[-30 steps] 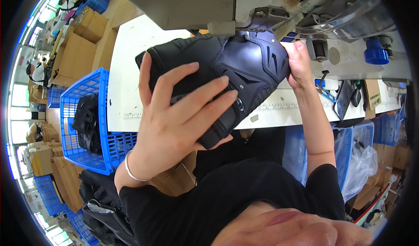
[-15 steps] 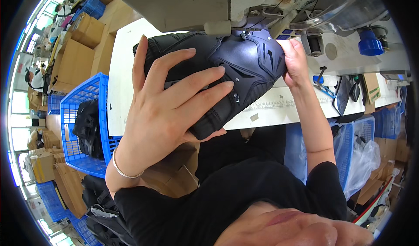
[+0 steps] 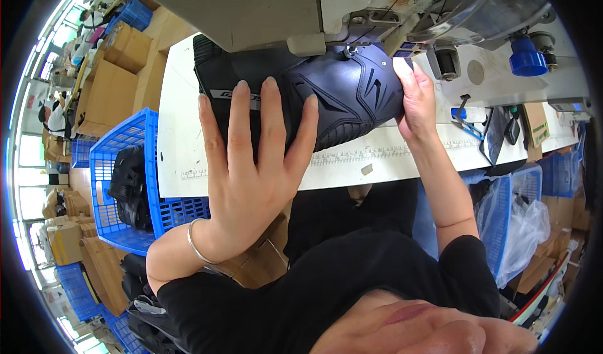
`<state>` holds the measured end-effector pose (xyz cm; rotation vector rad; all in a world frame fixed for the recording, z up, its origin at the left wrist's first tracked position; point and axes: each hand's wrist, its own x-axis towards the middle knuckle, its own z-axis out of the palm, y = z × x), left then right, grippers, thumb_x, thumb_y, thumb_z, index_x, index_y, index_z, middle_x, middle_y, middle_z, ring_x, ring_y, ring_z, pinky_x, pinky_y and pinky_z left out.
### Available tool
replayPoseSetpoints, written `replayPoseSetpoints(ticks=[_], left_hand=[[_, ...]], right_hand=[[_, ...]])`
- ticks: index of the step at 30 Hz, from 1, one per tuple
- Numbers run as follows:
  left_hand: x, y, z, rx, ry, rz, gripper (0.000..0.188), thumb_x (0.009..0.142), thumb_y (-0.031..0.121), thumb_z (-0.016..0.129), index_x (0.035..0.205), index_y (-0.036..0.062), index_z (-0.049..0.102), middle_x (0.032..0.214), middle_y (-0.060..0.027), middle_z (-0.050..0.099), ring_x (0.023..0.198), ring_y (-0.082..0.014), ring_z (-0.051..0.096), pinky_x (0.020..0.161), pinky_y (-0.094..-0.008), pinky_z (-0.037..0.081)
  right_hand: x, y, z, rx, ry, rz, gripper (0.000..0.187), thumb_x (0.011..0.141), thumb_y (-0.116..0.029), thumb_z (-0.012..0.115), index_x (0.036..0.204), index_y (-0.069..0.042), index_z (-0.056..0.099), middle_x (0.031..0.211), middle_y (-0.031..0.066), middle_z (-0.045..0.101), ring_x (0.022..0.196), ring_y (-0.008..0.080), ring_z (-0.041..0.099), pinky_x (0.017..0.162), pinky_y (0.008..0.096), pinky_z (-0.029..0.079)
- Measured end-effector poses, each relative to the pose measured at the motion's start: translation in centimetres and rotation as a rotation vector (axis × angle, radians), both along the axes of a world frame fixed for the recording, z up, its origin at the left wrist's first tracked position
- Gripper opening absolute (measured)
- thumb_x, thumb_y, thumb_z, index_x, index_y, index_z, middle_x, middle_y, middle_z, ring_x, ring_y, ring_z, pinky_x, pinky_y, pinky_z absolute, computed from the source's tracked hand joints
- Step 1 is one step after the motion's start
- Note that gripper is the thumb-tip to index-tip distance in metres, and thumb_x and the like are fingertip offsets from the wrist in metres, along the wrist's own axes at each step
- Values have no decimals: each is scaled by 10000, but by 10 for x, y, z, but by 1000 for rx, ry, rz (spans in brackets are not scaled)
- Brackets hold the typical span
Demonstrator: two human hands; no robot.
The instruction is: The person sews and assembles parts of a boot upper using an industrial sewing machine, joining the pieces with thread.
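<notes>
Here | white table (image 3: 408, 166) | blue crate (image 3: 150, 166) alongside | left hand (image 3: 252, 175) spread, right hand (image 3: 418, 100) pinching black piece (image 3: 336, 81)

A sewing workshop, on a crowded factory-type floor
A sewing machine (image 3: 251, 12) strung with dark thread overhangs a white worktable (image 3: 179, 128), a black stitched piece (image 3: 342, 90) beneath it; a ruler scale (image 3: 364, 154) runs along the table's near edge and hand tools (image 3: 466, 130) lie to the right. Blue plastic crates (image 3: 151, 144) stand left and right, cardboard boxes (image 3: 116, 75) are stacked at the left, and a row of windows (image 3: 30, 159) lines the far left.
</notes>
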<state>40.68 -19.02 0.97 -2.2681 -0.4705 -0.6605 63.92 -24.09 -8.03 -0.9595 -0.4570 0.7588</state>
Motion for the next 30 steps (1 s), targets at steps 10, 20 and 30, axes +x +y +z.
replayPoseSetpoints(ticks=[10, 20, 30], left_hand=[[-1, 29, -1, 33, -1, -58, 297, 777, 167, 608, 1068, 224, 599, 1174, -42, 532, 1108, -290, 498, 882, -493, 476], [-6, 80, -1, -253, 5, -214, 691, 524, 427, 739, 1177, 256, 594, 1206, -31, 518, 1083, -340, 433, 820, -407, 493], [-4, 88, -1, -275, 2, -177, 735, 459, 341, 775, 1169, 273, 597, 1164, 14, 534, 1123, -279, 462, 787, -355, 495]], right_hand=[[-5, -6, -12, 46, 16, 32, 230, 926, -220, 551, 1037, -21, 575, 928, 29, 636, 784, 83, 600, 742, 242, 501], [-27, -24, -31, -18, -167, 175, 191, 887, -197, 626, 897, -8, 656, 839, -20, 614, 751, 32, 501, 689, 191, 410], [-44, -19, -32, 46, -114, 14, 185, 886, -199, 629, 874, -15, 640, 828, -25, 602, 743, 30, 497, 693, 183, 407]])
